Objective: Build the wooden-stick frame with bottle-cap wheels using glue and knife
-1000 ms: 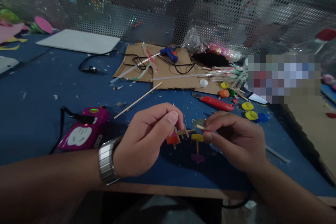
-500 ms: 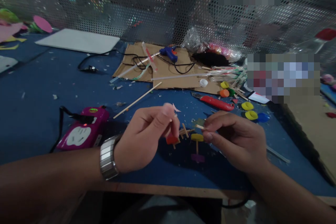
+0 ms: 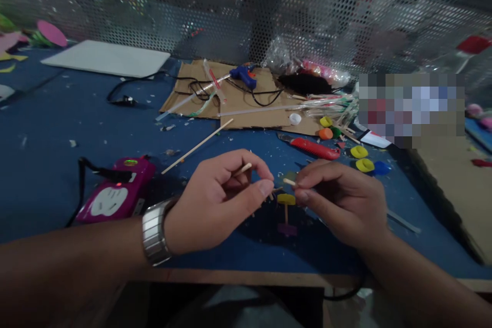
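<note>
My left hand, with a metal watch on its wrist, is curled with thumb and index fingertip pressed together. A short wooden stick pokes up from inside its fingers. In a thumb-and-finger pinch, my right hand holds another short wooden stick, its pale end pointing left. Between and below the hands, a yellow bottle cap is joined by a thin stick to a purple piece on the blue table. Small stick pieces beside the cap are partly hidden by my left hand.
A magenta device with a black cable lies left, near a long wooden stick. Behind are a red utility knife, several bottle caps, and a blue glue gun on cardboard. A perforated metal panel stands behind.
My left thumb has come down and forward to meet the index fingertip, exposing the stick inside the hand. The hand now covers an orange piece seen earlier. My right hand keeps its pinch.
</note>
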Available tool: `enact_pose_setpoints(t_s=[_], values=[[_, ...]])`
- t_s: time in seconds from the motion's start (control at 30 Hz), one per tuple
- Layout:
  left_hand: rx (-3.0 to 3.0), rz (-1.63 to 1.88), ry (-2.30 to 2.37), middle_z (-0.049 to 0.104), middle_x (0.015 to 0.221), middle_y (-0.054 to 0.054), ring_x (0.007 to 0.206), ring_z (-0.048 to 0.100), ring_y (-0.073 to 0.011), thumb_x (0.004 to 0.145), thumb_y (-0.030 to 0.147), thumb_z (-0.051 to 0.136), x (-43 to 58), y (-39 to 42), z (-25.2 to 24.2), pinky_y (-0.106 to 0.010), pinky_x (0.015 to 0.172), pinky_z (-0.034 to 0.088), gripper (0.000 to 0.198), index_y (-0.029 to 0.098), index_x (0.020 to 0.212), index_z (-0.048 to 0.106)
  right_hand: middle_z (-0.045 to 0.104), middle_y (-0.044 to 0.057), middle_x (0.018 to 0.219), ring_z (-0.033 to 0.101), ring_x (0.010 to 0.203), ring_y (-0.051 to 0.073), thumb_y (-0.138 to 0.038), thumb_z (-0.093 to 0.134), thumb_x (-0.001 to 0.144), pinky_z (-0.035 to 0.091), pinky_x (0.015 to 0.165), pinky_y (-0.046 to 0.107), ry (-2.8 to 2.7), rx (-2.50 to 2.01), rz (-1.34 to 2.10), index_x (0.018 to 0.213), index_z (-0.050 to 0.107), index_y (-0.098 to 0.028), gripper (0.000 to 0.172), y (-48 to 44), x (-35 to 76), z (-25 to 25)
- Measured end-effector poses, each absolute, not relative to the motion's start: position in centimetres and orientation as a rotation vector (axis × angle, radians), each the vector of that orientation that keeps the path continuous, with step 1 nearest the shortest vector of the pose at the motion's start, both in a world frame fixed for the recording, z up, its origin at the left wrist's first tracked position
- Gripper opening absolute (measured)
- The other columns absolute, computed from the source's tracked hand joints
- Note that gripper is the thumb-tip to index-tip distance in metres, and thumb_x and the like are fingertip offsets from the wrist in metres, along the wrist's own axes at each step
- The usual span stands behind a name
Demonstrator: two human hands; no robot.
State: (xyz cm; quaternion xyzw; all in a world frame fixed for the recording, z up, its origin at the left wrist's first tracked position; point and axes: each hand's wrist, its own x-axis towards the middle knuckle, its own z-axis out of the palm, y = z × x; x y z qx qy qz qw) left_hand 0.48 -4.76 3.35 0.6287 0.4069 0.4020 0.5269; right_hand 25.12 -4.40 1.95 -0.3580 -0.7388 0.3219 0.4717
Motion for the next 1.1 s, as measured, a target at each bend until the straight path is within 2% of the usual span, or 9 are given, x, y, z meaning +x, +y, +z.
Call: enact_pose_setpoints(t_s=[0.1, 0.2, 0.33, 0.43, 0.57, 0.67, 0.77, 0.93, 1.1], values=[[1.648, 0.952, 0.989, 0.053, 0.06, 0.007, 0.048, 0.043, -0.0072, 0.096, 0.032, 0.078, 0.5, -5.0, 3.5, -0.019, 0.045, 0.033, 0.017, 0.018, 0.107, 0.077, 0.082, 0.002, 0.087, 0.077, 0.078, 0.017, -0.017, 0.085, 0.094, 0.062, 0.069, 0.03, -1.856, -0.864, 0.754, 0.098, 0.079, -0.027, 0.013, -4.4, 25.1, 1.8], [1.763, 0.976, 0.954, 0.059, 0.057, 0.008, 0.047, 0.046, -0.0058, 0.093, 0.029, 0.086, 0.6, -5.1, 3.2, -0.017, 0.046, 0.036, 0.024, 0.02, 0.115, 0.082, 0.082, 0.002, 0.087, 0.078, 0.078, 0.017, -0.014, 0.086, 0.091, 0.063, 0.07, 0.031, -1.915, -0.826, 0.705, 0.1, 0.078, -0.027, 0.018, -4.4, 25.0, 1.9], [1.894, 1.029, 0.911, 0.076, 0.066, 0.002, 0.051, 0.06, -0.0085, 0.096, 0.028, 0.086, 0.8, -5.1, 2.7, -0.02, 0.052, 0.046, 0.011, 0.023, 0.105, 0.088, 0.083, 0.002, 0.084, 0.078, 0.074, 0.018, -0.013, 0.086, 0.09, 0.064, 0.067, 0.031, -1.957, -0.764, 0.67, 0.1, 0.077, -0.027, 0.019, -4.6, 24.7, 2.3], [1.873, 1.051, 0.915, 0.084, 0.079, -0.002, 0.053, 0.065, -0.0103, 0.099, 0.029, 0.083, 0.8, -5.3, 2.5, -0.021, 0.049, 0.047, 0.009, 0.022, 0.1, 0.087, 0.082, 0.0, 0.083, 0.077, 0.071, 0.016, -0.013, 0.086, 0.091, 0.062, 0.065, 0.028, -1.983, -0.743, 0.677, 0.1, 0.078, -0.027, 0.019, -4.6, 24.7, 2.4], [1.789, 1.095, 0.93, 0.083, 0.081, -0.002, 0.056, 0.07, -0.0117, 0.099, 0.032, 0.083, 0.6, -5.4, 2.6, -0.022, 0.051, 0.052, 0.01, 0.022, 0.095, 0.082, 0.081, -0.001, 0.082, 0.074, 0.07, 0.015, -0.017, 0.087, 0.092, 0.06, 0.065, 0.028, -1.986, -0.781, 0.673, 0.103, 0.08, -0.028, 0.017, -4.6, 25.0, 2.4], [1.755, 1.073, 0.968, 0.081, 0.081, -0.002, 0.064, 0.075, -0.0141, 0.101, 0.033, 0.079, 0.5, -5.2, 2.9, -0.023, 0.058, 0.058, 0.015, 0.021, 0.092, 0.076, 0.081, 0.001, 0.087, 0.075, 0.072, 0.016, -0.019, 0.082, 0.098, 0.06, 0.065, 0.031, -1.938, -0.896, 0.631, 0.118, 0.082, -0.031, 0.023, -4.6, 25.5, 2.3], [1.832, 0.956, 1.023, 0.079, 0.082, -0.002, 0.065, 0.073, -0.0141, 0.103, 0.035, 0.074, 0.6, -4.8, 3.1, -0.024, 0.06, 0.057, 0.018, 0.02, 0.093, 0.074, 0.08, 0.002, 0.091, 0.075, 0.07, 0.016, -0.02, 0.073, 0.105, 0.062, 0.066, 0.032, -1.874, -0.964, 0.616, 0.128, 0.082, -0.032, 0.027, -4.6, 25.9, 2.0], [2.116, 0.791, 1.122, 0.082, 0.094, -0.005, 0.082, 0.075, -0.0214, 0.1, 0.044, 0.074, 0.7, -4.5, 2.5, -0.032, 0.076, 0.06, 0.024, 0.021, 0.106, 0.076, 0.079, 0.003, 0.096, 0.074, 0.07, 0.014, -0.025, 0.067, 0.109, 0.062, 0.062, 0.027, -1.729, -0.967, 0.785, 0.12, 0.08, -0.027, 0.017, -4.6, 25.7, 1.6], [2.254, 0.731, 1.185, 0.083, 0.099, -0.007, 0.086, 0.075, -0.0275, 0.098, 0.052, 0.075, 0.6, -4.5, 1.9, -0.04, 0.08, 0.057, 0.038, 0.02, 0.118, 0.074, 0.07, 0.001, 0.086, 0.07, 0.072, 0.015, -0.032, 0.056, 0.114, 0.058, 0.065, 0.029, -1.68, -0.963, 0.98, 0.114, 0.072, -0.025, 0.017, -4.5, 25.6, 1.3]])
